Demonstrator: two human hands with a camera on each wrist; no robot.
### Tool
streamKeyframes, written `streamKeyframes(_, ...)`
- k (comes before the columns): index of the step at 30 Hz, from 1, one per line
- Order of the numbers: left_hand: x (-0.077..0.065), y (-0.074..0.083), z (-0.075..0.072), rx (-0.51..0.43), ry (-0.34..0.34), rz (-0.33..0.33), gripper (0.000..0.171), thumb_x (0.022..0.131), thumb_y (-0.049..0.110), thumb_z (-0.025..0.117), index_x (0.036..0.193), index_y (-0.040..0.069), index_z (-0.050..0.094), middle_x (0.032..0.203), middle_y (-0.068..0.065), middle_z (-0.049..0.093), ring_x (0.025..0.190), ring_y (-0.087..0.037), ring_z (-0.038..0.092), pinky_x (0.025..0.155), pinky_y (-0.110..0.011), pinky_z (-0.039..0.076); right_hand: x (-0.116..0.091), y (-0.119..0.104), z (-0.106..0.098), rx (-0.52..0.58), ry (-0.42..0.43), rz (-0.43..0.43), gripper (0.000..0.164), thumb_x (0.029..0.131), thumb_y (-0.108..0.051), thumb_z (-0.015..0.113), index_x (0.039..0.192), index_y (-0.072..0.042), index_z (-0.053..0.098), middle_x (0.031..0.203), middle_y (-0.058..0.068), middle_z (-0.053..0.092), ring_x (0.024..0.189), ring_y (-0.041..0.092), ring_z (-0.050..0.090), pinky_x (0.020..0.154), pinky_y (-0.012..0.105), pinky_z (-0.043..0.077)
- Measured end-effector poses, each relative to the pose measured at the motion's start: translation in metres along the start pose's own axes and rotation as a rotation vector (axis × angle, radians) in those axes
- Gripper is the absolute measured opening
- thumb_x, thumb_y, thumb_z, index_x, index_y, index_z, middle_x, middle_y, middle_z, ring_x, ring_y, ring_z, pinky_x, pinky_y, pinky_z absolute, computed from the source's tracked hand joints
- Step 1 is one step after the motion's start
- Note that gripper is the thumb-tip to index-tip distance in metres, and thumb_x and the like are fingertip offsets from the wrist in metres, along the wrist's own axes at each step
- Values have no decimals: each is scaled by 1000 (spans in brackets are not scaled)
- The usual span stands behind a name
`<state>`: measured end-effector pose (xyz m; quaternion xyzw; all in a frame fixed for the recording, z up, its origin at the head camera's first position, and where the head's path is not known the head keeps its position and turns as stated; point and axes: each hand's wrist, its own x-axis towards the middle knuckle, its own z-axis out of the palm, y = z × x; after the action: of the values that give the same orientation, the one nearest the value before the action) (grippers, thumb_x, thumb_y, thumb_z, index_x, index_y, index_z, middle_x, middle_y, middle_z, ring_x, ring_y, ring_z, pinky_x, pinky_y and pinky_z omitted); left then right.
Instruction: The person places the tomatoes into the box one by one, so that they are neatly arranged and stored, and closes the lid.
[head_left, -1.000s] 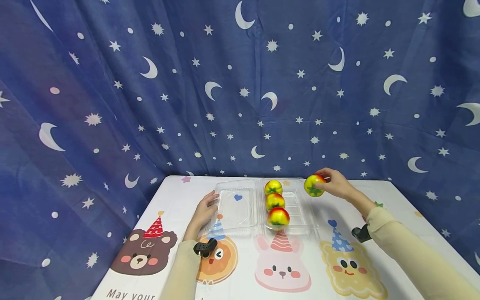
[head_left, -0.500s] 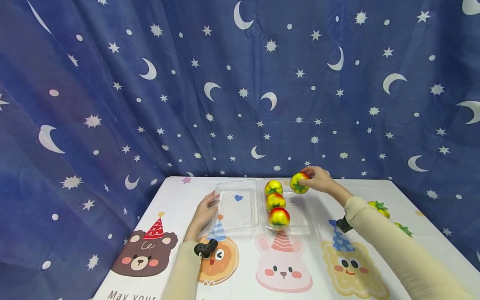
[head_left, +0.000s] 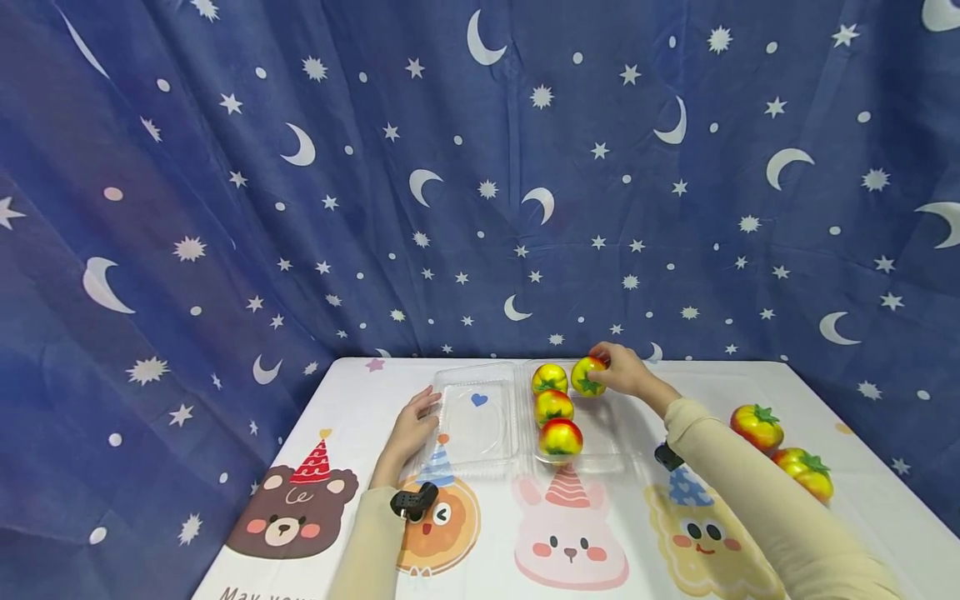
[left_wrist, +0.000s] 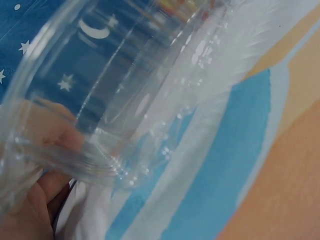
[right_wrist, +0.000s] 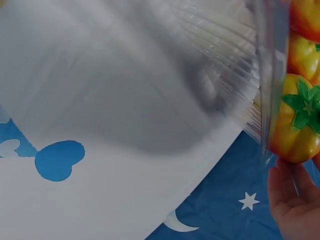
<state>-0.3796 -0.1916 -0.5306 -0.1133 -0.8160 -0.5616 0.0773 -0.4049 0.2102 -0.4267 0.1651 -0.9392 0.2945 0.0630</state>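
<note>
Right hand, from my head: my right hand (head_left: 621,368) is partly closed, with thumb and fingers round the held fruit (head_left: 585,377), which is yellow and red with green leaves.
Held fruit: it is at the fingertips of my right hand, at the far end of the clear box (head_left: 600,429). I can't tell if it touches the bottom.
Row of fruit: left of my right hand is the far fruit (head_left: 549,377), just beside the held one. The middle fruit (head_left: 553,407) and the near fruit (head_left: 560,437) come closer to me, all in the box.
Loose fruit: right of my right hand and closer to me, one red fruit (head_left: 753,428) and another red fruit (head_left: 802,473) sit on the white counter (head_left: 495,533).
Left hand: my left hand (head_left: 412,423) has loose, stretched-out fingers touching the left edge of the clear lid (head_left: 476,429).
Lid: it lies open, right of my left hand.
Curtain: the blue curtain (head_left: 450,100) with moons and stars hangs past both hands.
Left wrist view: shiny plastic covers some of my left fingers, and I see them through it, blurry.
Right wrist view: my right fingertips are under the held fruit. The box's clear side is next to it.
</note>
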Motion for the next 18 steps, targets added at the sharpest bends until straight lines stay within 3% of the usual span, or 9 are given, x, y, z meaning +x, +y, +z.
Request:
streamKeyframes(13,-2,0,0,18,-3,-22,50,83,-7,53,133,-7,56,154,-20,36,130,-41,49,110,-48,39,3,4,8,-32,-64,-14,39,84,-10,70,117,11,60,114,30,64,100,41,63,89,50,55)
streamKeyframes(18,0,2,-1,20,-2,0,49,84,-9,53,133,-9,56,154,-22,36,129,-42,49,110,-49,39,5,3,9,-61,-77,-16,42,82,-8,71,118,11,59,115,30,63,101,41,63,90,51,54)
